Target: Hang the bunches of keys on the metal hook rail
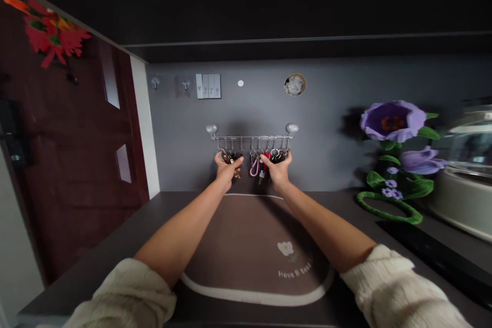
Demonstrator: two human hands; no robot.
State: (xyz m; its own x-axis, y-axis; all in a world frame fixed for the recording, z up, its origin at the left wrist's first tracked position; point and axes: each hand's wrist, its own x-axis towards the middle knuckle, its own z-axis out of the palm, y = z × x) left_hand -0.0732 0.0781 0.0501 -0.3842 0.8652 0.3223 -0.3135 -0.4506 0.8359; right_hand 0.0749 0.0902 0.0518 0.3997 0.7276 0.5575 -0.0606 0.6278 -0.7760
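Note:
Both arms reach forward to a metal hook rail [251,138] on the grey wall, where several keys and key rings hang. My left hand [226,168] is curled round the bunch of keys [231,159] at the rail's left end, thumb on the right and fingers on the left. My right hand [280,168] spans the right-end bunch, its thumb by a red key holder [265,160] and a fingertip at the far right ring. Between the hands hangs a pink carabiner [254,167]. Fingers partly hide the keys.
A brown mat [246,236] lies on the dark counter below. Purple fabric flowers [394,122] and a white appliance [467,189] stand right. Small hooks [185,85], a switch panel [208,86] and a round hole [295,84] are higher up. A dark shelf [246,5] overhangs.

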